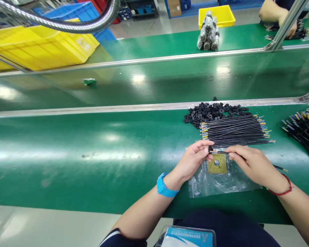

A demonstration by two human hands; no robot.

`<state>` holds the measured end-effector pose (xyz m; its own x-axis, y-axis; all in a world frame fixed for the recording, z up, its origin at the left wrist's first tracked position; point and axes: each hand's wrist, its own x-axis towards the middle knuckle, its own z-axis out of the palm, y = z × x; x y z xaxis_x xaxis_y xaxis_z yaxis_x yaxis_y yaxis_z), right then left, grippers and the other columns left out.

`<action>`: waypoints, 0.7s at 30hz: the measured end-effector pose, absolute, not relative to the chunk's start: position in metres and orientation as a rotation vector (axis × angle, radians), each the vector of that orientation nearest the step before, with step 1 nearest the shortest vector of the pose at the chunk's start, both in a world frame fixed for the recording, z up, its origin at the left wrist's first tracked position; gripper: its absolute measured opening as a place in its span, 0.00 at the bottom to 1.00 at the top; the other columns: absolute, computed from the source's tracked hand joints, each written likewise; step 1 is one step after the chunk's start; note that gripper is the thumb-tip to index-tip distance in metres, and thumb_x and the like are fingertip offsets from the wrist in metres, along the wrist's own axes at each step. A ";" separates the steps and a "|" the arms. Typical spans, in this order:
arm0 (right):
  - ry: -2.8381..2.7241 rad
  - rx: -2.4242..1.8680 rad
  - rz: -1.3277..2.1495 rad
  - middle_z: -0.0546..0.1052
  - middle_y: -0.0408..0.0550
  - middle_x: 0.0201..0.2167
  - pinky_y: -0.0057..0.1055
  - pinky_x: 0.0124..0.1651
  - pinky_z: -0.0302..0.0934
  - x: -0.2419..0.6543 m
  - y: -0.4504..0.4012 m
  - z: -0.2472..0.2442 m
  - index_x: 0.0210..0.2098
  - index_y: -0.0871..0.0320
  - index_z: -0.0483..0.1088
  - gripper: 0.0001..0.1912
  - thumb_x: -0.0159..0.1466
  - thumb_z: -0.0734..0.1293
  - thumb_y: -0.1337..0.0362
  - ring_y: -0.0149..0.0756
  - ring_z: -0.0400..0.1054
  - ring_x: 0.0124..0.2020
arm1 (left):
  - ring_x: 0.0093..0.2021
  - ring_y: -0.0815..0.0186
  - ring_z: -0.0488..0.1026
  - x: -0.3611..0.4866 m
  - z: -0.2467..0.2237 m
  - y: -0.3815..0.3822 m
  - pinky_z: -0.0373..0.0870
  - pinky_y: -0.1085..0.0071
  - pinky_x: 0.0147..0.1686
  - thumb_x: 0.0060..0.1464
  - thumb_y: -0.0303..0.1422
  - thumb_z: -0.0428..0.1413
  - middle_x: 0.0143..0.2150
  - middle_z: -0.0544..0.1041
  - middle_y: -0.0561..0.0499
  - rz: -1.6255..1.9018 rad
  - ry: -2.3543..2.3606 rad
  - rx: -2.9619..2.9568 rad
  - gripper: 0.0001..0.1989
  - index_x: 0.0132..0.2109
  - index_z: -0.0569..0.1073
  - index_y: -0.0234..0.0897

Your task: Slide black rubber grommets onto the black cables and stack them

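My left hand [193, 157] pinches a small black plastic part [210, 149] between thumb and fingers. In my right hand [252, 164] is a black cable [222, 152], its stripped end meeting the black part; whether it is inside cannot be seen. The cable's other end sticks out past the right wrist. Below the hands a clear plastic bag [237, 183] lies flat, with a yellowish square plate [217, 168] with a round hole on it. Just beyond, cut cables [234, 130] with coloured wire ends lie in a bundle, and behind them spreads a pile of small black parts [208, 112].
More black cables [306, 127] lie at the right edge. A metal rail [118, 109] crosses behind the work surface [67, 154]. Farther back are yellow bins [41, 44], wrapped bundles [208, 32] and a co-worker's hand [288, 24] on cables. A metal hose [67, 25] hangs upper left.
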<state>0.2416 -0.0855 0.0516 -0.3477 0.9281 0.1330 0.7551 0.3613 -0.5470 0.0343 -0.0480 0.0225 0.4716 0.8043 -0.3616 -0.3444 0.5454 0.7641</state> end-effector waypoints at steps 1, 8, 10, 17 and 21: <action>-2.198 -1.471 0.557 0.78 0.45 0.40 0.31 0.41 0.67 0.241 -0.085 0.050 0.43 0.54 0.71 0.14 0.67 0.56 0.63 0.34 0.73 0.39 | 0.26 0.73 0.68 0.033 0.022 -0.048 0.65 0.73 0.30 0.47 0.33 0.62 0.29 0.73 0.52 0.778 0.786 0.684 0.14 0.42 0.73 0.34; -2.206 -1.497 0.526 0.78 0.46 0.38 0.31 0.40 0.67 0.245 -0.088 0.037 0.43 0.55 0.70 0.13 0.68 0.55 0.64 0.33 0.73 0.37 | 0.28 0.72 0.68 0.032 0.018 -0.047 0.66 0.72 0.32 0.49 0.34 0.59 0.30 0.72 0.52 0.755 0.860 0.935 0.11 0.41 0.74 0.34; -2.242 -1.481 0.477 0.77 0.46 0.39 0.31 0.40 0.67 0.243 -0.090 0.034 0.43 0.55 0.70 0.13 0.68 0.55 0.65 0.33 0.72 0.38 | 0.29 0.72 0.68 0.034 0.017 -0.048 0.66 0.72 0.34 0.49 0.34 0.59 0.31 0.72 0.52 0.740 0.895 0.995 0.11 0.40 0.74 0.35; -2.286 -1.375 0.263 0.75 0.48 0.33 0.29 0.36 0.64 0.232 -0.095 0.029 0.43 0.59 0.69 0.11 0.67 0.56 0.67 0.32 0.69 0.32 | 0.30 0.71 0.72 0.042 0.015 -0.056 0.69 0.72 0.35 0.47 0.36 0.62 0.33 0.73 0.54 0.768 0.898 0.889 0.16 0.42 0.69 0.36; -2.295 -1.413 0.144 0.74 0.49 0.30 0.30 0.32 0.61 0.232 -0.097 0.029 0.39 0.60 0.70 0.13 0.68 0.55 0.66 0.34 0.68 0.30 | 0.25 0.71 0.70 0.045 0.012 -0.060 0.68 0.72 0.32 0.47 0.37 0.61 0.24 0.72 0.55 0.721 0.957 0.933 0.13 0.36 0.70 0.33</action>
